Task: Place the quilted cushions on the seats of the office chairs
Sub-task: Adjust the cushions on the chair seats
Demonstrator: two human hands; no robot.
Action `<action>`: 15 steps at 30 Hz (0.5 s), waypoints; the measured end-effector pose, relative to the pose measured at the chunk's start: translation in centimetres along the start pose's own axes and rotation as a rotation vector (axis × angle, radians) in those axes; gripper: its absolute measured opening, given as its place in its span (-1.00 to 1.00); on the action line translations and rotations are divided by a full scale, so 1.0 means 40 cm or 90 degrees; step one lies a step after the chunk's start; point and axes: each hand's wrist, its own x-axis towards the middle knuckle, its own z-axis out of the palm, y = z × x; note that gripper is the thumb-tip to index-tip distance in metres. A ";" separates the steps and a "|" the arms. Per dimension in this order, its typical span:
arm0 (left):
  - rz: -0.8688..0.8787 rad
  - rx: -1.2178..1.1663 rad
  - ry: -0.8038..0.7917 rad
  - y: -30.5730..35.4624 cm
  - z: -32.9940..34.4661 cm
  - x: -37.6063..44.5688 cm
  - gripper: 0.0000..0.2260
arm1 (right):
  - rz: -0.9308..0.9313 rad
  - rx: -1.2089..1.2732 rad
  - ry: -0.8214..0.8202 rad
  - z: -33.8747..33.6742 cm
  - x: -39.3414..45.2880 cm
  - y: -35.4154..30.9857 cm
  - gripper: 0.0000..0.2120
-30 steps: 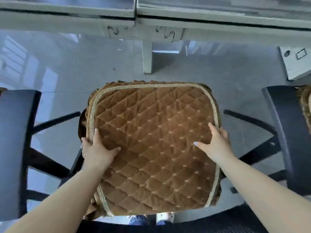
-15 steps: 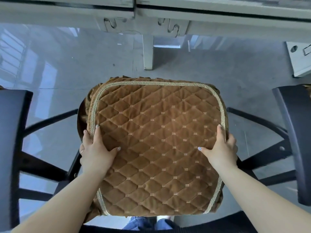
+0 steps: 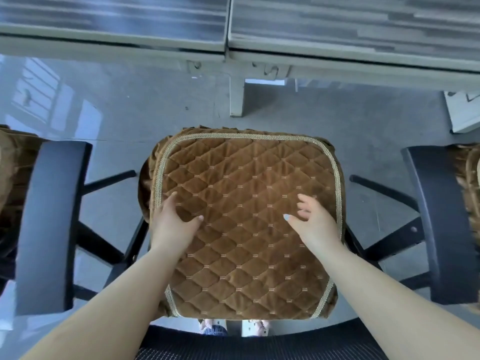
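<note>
Both hands, left hand (image 3: 173, 224) and right hand (image 3: 315, 224), rest open on the brown quilted cushion (image 3: 246, 222), gripping nothing. Its loose skirt could stay bunched along the left edge, so the cushion might slide off the seat.

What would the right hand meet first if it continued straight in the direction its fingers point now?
The right hand points forward over the brown quilted cushion, so it would probably meet the cushion's quilted top, then its braided far edge. Its height above the fabric is unclear.
</note>
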 end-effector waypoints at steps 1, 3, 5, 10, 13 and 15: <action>-0.009 -0.064 -0.013 0.020 -0.016 -0.020 -0.39 | -0.011 0.053 -0.034 0.004 -0.017 -0.036 -0.49; -0.029 -0.192 -0.037 0.060 -0.062 -0.072 -0.57 | -0.047 0.099 -0.078 0.009 -0.061 -0.115 -0.60; -0.044 -0.292 -0.042 0.085 -0.118 -0.127 -0.67 | -0.088 0.114 -0.110 0.017 -0.115 -0.191 -0.65; -0.032 -0.398 0.013 0.083 -0.313 -0.247 -0.70 | -0.190 0.101 -0.162 0.038 -0.277 -0.390 -0.68; -0.027 -0.431 0.066 0.044 -0.450 -0.313 -0.69 | -0.248 0.088 -0.188 0.047 -0.386 -0.502 -0.71; -0.021 -0.470 0.092 0.005 -0.539 -0.357 -0.73 | -0.279 0.079 -0.189 0.069 -0.450 -0.576 -0.71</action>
